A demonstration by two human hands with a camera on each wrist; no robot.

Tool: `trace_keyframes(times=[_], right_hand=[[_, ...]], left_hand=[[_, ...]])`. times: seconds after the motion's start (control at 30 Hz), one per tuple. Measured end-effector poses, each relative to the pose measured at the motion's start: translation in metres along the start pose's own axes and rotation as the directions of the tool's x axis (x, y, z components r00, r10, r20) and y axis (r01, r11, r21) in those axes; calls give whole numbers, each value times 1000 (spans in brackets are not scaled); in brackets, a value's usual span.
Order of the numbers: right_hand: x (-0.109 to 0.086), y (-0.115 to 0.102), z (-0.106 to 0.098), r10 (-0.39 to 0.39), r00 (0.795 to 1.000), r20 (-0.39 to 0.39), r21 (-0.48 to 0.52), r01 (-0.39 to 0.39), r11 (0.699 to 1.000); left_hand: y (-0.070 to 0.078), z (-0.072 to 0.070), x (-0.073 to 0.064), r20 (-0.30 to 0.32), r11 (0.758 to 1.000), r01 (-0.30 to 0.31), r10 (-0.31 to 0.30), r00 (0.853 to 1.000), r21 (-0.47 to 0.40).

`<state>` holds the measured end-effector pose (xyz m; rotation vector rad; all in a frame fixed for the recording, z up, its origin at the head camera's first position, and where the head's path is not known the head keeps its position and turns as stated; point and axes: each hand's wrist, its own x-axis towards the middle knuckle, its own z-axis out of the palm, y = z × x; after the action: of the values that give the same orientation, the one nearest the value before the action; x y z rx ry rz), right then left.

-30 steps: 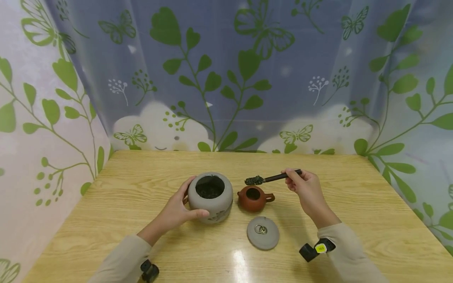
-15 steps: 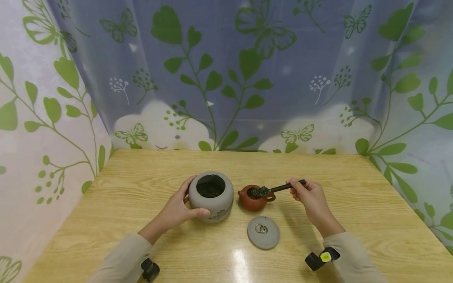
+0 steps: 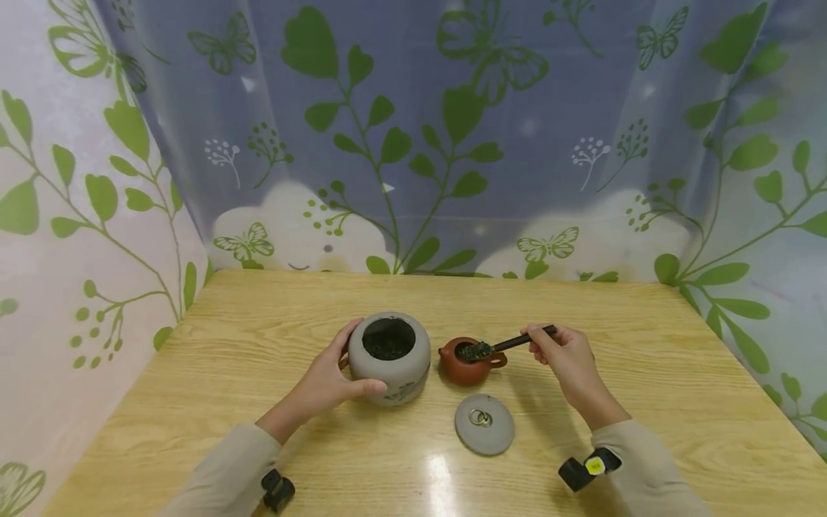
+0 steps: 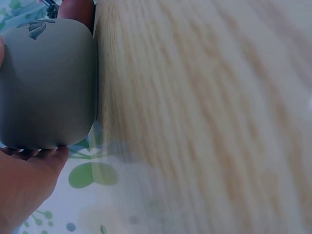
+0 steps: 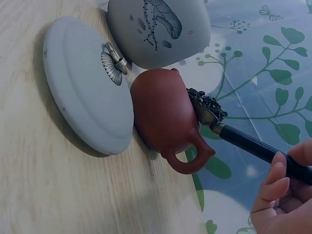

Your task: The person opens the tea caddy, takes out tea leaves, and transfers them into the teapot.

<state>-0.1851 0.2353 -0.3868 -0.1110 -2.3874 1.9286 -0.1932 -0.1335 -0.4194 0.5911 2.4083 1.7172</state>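
Note:
My left hand (image 3: 321, 384) grips the side of a round grey jar (image 3: 405, 377), thumb in front and fingers behind. Dark tea leaves (image 3: 388, 348) lie inside its wide mouth. In my right hand (image 3: 568, 362) the dark handle of a tea scoop (image 3: 522, 339) is pinched between thumb and fingers. A heap of dark rolled tea leaves (image 5: 207, 102) fills the scoop's metal head. That head lies at the open mouth of a small reddish-brown teapot (image 5: 163, 109), on its handle side; whether it touches the rim I cannot tell. The left wrist view shows the jar's plain wall (image 4: 46, 92) against my fingers.
A flat grey lid (image 3: 484, 434) with a metal ring lies on the wooden table (image 3: 258, 309), in front of the teapot. The jar stands just left of the teapot. A leaf-patterned cloth (image 3: 413, 201) rises behind the table's back edge.
My right hand has moved slightly right and down, bringing the loaded scoop from above and behind the teapot to its mouth. The left hand still holds the jar in place.

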Motion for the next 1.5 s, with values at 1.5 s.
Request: trace_keyframes(times=[1.5], right_hand=[[6,-41,13,-242,963,121,-502,270,822]], left_hand=[[1,1,-1,1,1000,10,-10,1000,-7]])
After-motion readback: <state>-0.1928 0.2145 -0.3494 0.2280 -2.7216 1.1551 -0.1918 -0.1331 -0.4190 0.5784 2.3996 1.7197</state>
